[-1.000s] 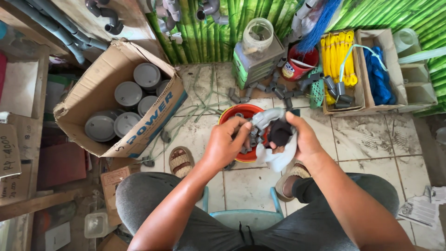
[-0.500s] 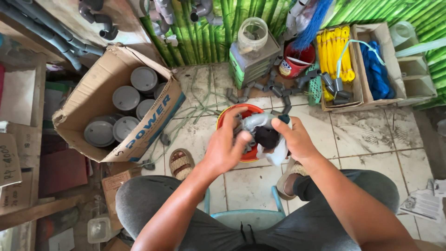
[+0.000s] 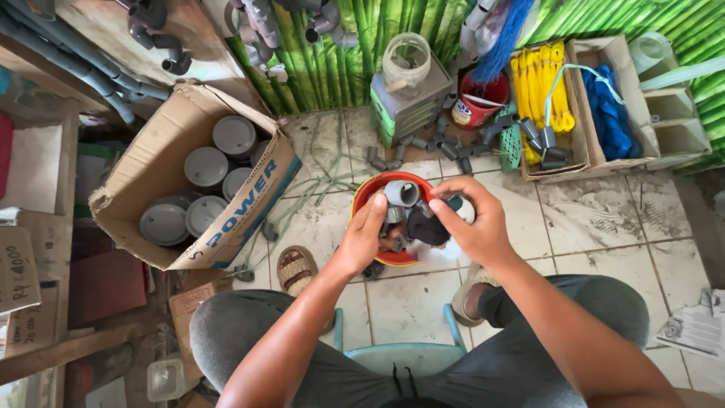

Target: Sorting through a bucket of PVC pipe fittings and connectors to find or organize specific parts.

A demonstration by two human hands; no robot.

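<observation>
- Looking down from the head camera, two bare arms are seen reaching out over a red bowl point(image 3: 370, 198) that sits on the tiled floor point(image 3: 589, 227).
- A grey pipe elbow point(image 3: 402, 195) is held up just above the bowl, in the middle of the picture.
- The left hand point(image 3: 365, 238) is curled, and its fingertips point(image 3: 380, 204) are pressed on the left side of the elbow.
- The right hand point(image 3: 474, 223) is closed around a dark cloth point(image 3: 427, 227), and its fingers touch the right side of the elbow.
- A bit of white cloth point(image 3: 442, 253) is seen under the right hand.
- More grey pipe parts are piled in the bowl; how many cannot be told.
- A cardboard box point(image 3: 181, 151) is tipped on its side at the left, with round grey caps point(image 3: 205, 166) stacked inside.
- Loose grey fittings point(image 3: 453, 147) are scattered on the floor on the far side of the bowl.
- A clear jar point(image 3: 406, 62) is set on a green box at the far wall.
- Yellow cords point(image 3: 538, 87) and blue rope point(image 3: 608, 113) are kept in open boxes at the far right.
- A sandal point(image 3: 296, 268) is lying near the left knee.
- A light blue stool point(image 3: 400, 351) is seen between the legs at the near edge.
</observation>
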